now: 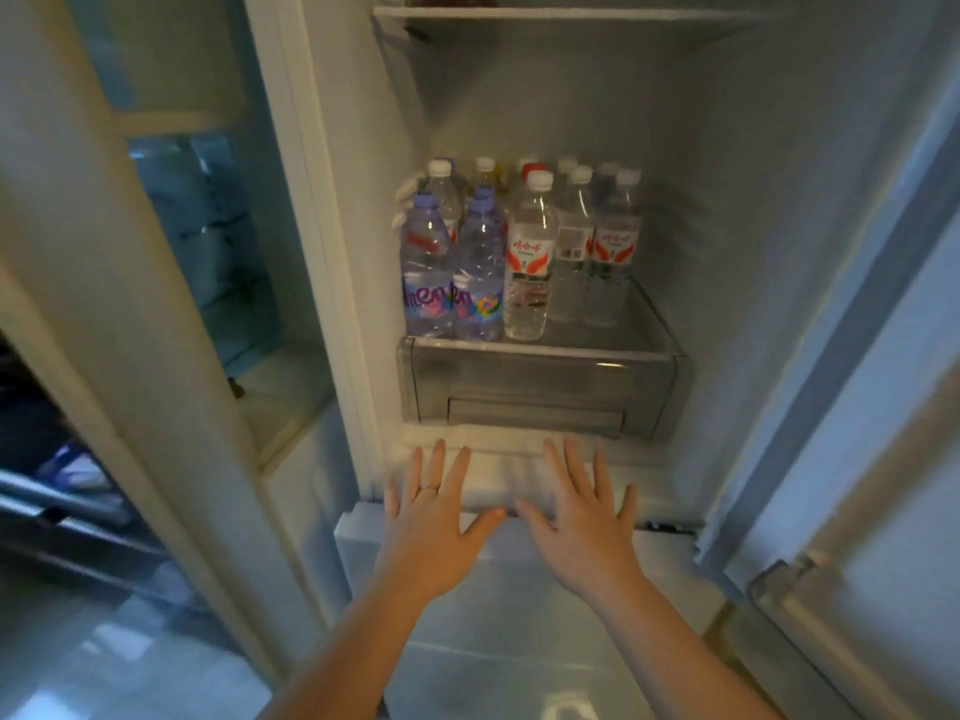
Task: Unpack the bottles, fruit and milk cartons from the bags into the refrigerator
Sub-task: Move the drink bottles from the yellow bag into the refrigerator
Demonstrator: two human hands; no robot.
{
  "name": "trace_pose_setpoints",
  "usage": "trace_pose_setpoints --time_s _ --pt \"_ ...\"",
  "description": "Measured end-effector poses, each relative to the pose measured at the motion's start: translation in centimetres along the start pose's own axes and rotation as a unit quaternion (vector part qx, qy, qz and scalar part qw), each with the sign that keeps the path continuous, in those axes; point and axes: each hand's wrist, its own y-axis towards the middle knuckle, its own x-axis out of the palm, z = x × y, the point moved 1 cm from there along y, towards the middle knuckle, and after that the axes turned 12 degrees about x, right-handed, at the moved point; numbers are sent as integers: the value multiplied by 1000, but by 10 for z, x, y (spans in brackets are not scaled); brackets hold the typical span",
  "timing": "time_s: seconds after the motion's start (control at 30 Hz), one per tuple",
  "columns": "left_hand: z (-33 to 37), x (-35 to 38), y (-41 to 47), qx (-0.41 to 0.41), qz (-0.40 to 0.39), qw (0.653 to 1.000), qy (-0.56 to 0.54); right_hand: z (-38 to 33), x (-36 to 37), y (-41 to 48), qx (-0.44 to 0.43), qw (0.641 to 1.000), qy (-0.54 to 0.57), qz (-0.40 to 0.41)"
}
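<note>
The refrigerator stands open in front of me. Several water bottles (524,262) stand packed on the left of a glass shelf (639,330), some with purple caps, some with white caps and red labels. Under the shelf sits a clear drawer (540,392), pushed in. Below it is a white drawer front (498,470). My left hand (436,517) and my right hand (582,511) lie flat on it side by side, fingers spread and straight. Neither hand holds anything. No bags, fruit or milk cartons are in view.
The left door (171,252) is swung open, with a door bin (270,397) on its inside. The right door edge (857,356) runs down the right side. An upper shelf (545,15) crosses the top. The right half of the bottle shelf is bare.
</note>
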Motion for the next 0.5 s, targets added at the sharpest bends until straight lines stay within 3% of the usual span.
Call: trace_pose_setpoints --time_s 0.5 --pt "67 10 -248 -215 28 975 -50 39 22 -172 -131 980 -14 -146"
